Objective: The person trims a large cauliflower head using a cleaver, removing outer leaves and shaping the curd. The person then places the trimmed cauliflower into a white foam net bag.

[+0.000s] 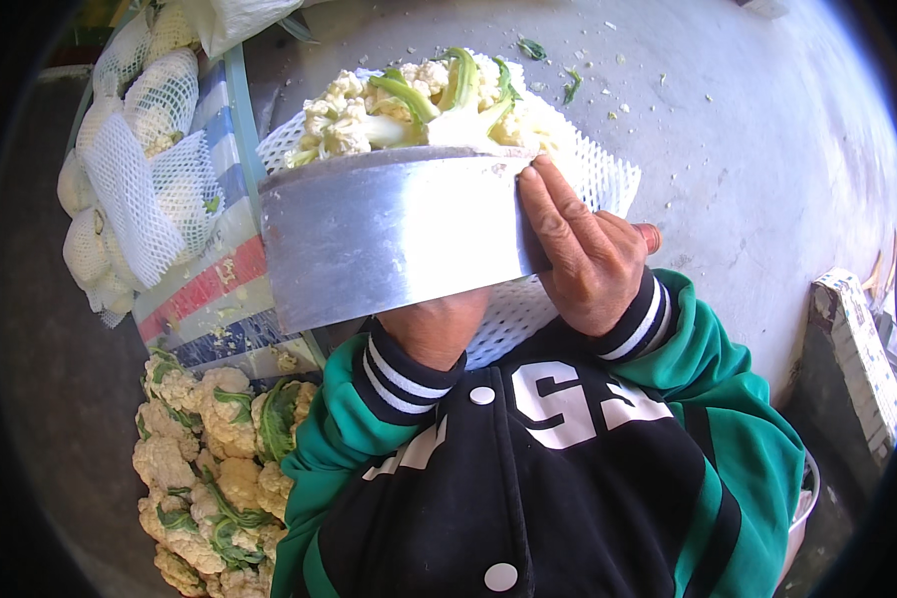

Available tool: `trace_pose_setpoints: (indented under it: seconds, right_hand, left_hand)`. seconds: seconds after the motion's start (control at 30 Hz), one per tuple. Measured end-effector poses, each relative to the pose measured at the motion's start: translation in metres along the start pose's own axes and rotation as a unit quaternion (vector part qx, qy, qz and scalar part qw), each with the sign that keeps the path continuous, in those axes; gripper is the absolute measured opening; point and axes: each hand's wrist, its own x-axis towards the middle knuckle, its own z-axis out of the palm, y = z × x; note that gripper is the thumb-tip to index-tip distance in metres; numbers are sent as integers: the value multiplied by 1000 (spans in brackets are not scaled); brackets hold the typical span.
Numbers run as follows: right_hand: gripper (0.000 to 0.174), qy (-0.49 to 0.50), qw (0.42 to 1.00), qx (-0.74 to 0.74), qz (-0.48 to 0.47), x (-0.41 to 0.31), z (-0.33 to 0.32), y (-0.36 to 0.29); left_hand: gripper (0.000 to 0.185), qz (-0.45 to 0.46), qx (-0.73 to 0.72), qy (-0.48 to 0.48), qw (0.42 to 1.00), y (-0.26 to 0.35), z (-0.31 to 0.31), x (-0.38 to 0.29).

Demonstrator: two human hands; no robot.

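A broad metal cleaver blade (389, 239) spans the space before me, its far edge against the cut underside of a cauliflower head (448, 112) with green leaf stalks. My right hand (587, 247) grips the cleaver at its right end, two fingers laid along the blade; a reddish-brown handle end (649, 238) shows beyond the hand. My left hand (441, 321) is below the blade, which hides its fingers, so what it holds cannot be seen. White foam netting (605, 176) spreads under and around the cauliflower.
Netted cauliflowers (161, 97) lie on a striped sheet (194, 299) at the left. Loose cauliflower heads (217, 463) are piled at lower left. Leaf scraps (532, 49) and crumbs dot the grey surface (732, 149). A tiled block (856, 359) stands at the right.
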Motion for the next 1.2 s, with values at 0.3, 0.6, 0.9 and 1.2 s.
trace_pose_setpoints:
  seconds: [0.3, 0.6, 0.9, 1.2]
  right_hand:
    - [55, 25, 999, 38, 4, 13, 13, -6]
    - [52, 33, 998, 36, -26, 27, 19, 1]
    - [55, -6, 998, 53, 21, 19, -2, -2]
    - [6, 32, 781, 428, 453, 21, -29, 20]
  left_hand:
    - [58, 27, -24, 39, 999, -2, 5, 11]
    - [46, -12, -50, -11, 999, -1, 0, 7]
    - [35, -15, -87, -20, 996, 2, -11, 10]
    - [11, -57, -78, 1, 995, 0, -49, 32]
